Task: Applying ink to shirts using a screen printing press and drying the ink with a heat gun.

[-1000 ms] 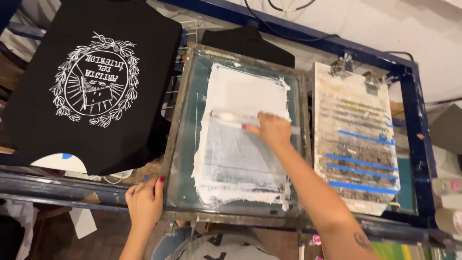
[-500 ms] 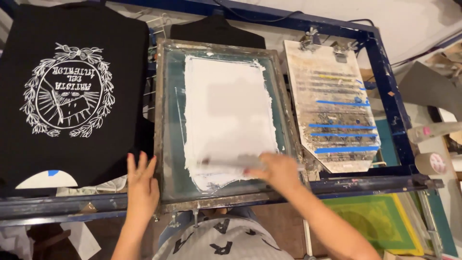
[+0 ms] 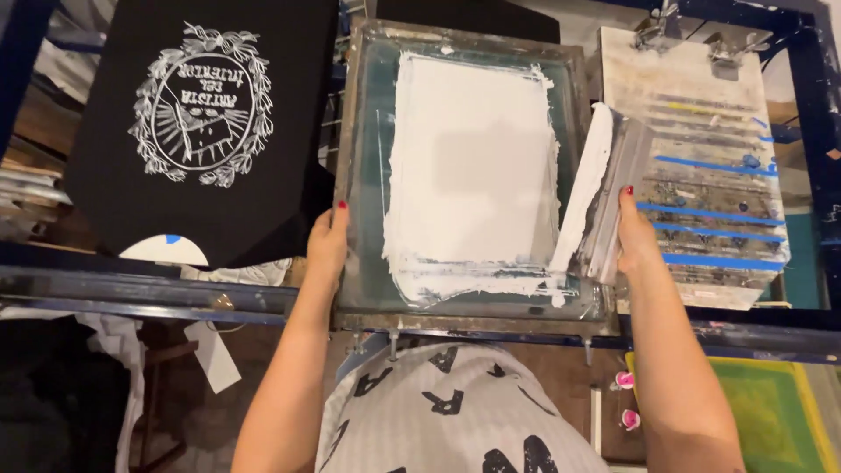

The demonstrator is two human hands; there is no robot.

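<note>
A metal-framed printing screen point(image 3: 368, 166) lies in front of me, its mesh covered by a wide rectangle of white ink point(image 3: 473, 166). My left hand point(image 3: 328, 245) grips the screen's left frame edge. At the screen's right side my right hand point(image 3: 636, 236) holds a squeegee point(image 3: 604, 197), stood on end and coated with white ink along its blade. Left of the screen a black shirt point(image 3: 201, 131) with a white round printed design lies stretched on a platen.
An ink-stained board point(image 3: 710, 158) with blue tape strips and metal clamps sits to the right of the screen. A dark blue metal press arm point(image 3: 140, 293) runs across in front. A green screen point(image 3: 771, 403) lies at lower right.
My right hand pulled the squeegee down the screen toward me, then lifted it to the screen's right side. My left hand moved from the near frame edge up onto the left frame.
</note>
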